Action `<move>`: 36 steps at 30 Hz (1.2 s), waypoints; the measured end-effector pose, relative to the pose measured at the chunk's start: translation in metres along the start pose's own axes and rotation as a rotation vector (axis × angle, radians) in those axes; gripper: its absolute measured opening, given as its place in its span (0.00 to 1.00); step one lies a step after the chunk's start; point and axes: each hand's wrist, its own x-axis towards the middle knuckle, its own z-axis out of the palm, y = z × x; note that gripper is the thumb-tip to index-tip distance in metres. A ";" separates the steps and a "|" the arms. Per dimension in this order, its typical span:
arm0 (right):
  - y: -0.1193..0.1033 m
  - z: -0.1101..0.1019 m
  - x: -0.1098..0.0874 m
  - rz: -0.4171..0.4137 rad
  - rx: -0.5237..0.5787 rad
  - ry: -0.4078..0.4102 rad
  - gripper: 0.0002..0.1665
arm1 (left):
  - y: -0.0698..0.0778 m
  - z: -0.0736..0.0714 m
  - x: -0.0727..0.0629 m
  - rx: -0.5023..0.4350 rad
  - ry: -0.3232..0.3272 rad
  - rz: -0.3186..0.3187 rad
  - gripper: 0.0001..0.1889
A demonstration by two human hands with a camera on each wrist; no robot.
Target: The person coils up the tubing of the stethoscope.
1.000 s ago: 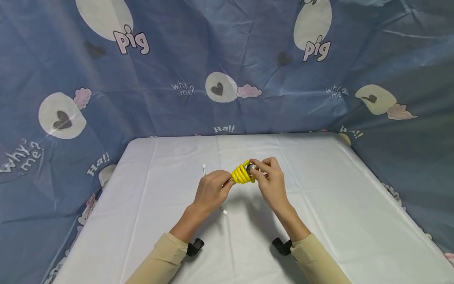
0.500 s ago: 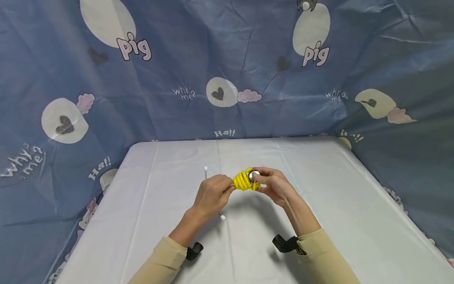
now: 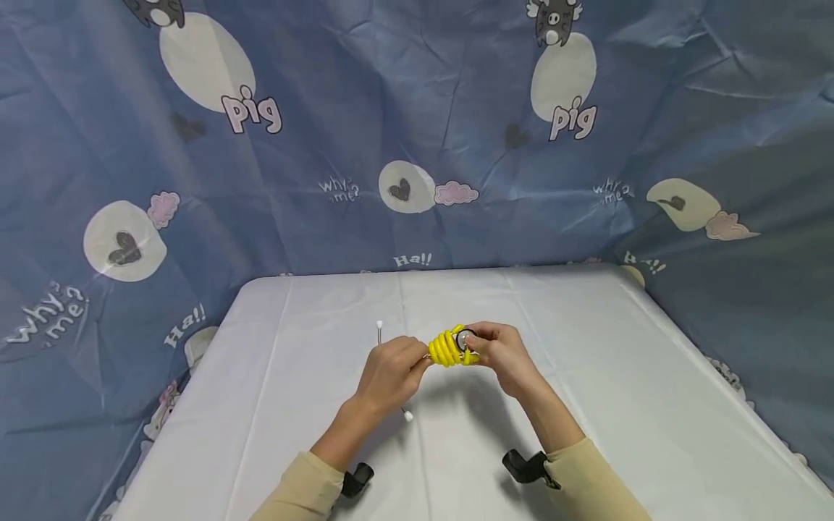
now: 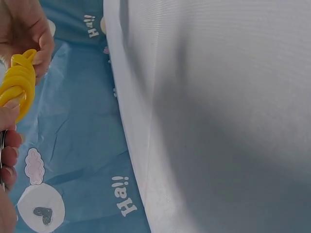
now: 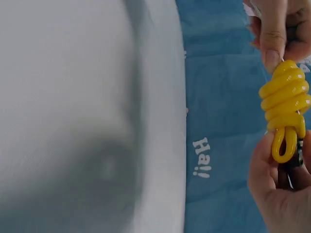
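A stethoscope with yellow tubing (image 3: pixel 446 349) is held up between the two hands, its tubing wound into a tight coil. My left hand (image 3: pixel 391 373) grips the metal ear tubes at the coil's left end; white ear tips (image 3: pixel 380 325) stick out above and below this hand. My right hand (image 3: pixel 511 358) pinches the round metal chest piece (image 3: pixel 465 340) at the coil's right end, thumb on its near side. In the right wrist view a small tubing loop (image 5: pixel 284 148) lies beside the right thumb. The left wrist view shows only part of the coil (image 4: pixel 19 85).
A white-covered table (image 3: pixel 313 427) lies beneath the hands, which cast shadows on it. Blue printed cloth (image 3: pixel 521 217) hangs behind and along both sides. Black wrist-camera mounts (image 3: pixel 524 467) project from beneath the beige sleeves.
My right hand has shifted from above the chest piece to its right side, turning its face nearer the viewer. The left hand keeps its grip. The head view has tilted up slightly.
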 end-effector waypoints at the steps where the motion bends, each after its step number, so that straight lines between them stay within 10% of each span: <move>1: 0.001 0.002 -0.002 -0.032 -0.072 0.031 0.15 | 0.001 0.000 -0.001 0.004 -0.001 0.003 0.11; 6: 0.003 0.011 -0.007 -0.184 -0.428 0.142 0.12 | 0.001 0.002 -0.004 0.030 -0.011 0.017 0.12; 11: 0.000 0.006 -0.006 -0.143 -0.496 0.073 0.08 | 0.001 0.003 -0.008 0.035 -0.023 0.039 0.12; 18: -0.010 -0.006 -0.003 -0.046 -0.339 -0.084 0.07 | 0.000 0.001 -0.005 0.001 -0.023 0.045 0.13; 36: -0.002 -0.008 0.010 -0.056 -0.023 -0.189 0.11 | -0.003 -0.005 0.001 -0.003 0.000 0.013 0.11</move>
